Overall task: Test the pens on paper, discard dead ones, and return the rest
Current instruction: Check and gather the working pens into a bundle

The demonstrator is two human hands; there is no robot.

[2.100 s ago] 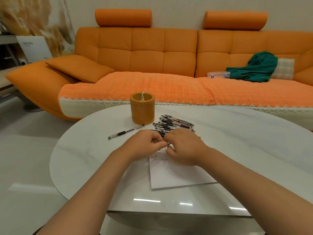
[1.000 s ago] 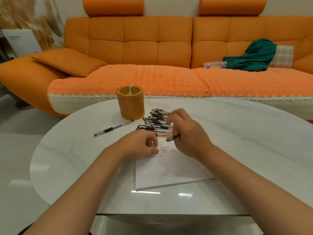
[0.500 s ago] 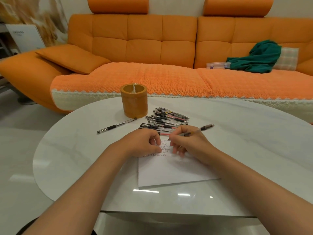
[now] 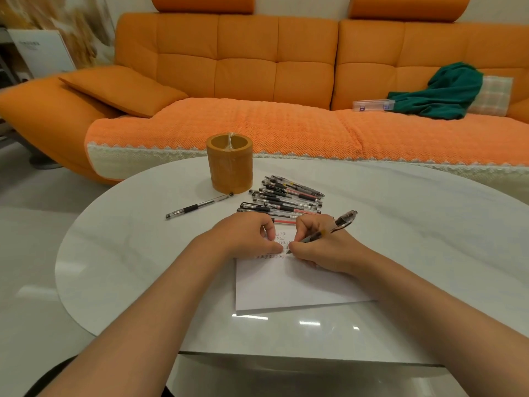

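On paper (image 4: 286,287), right grip (image 4: 323,252) pinches pen (image 4: 340,223), tip down: I'm testing. Left grip (image 4: 243,239) curled, contents unclear. Next: check for ink.

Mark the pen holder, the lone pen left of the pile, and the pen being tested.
pen holder (image 4: 229,170), head view, front wall.
lone pen (image 4: 190,209), head view, black grip.
tested pen (image 4: 343,220), head view, clip end.
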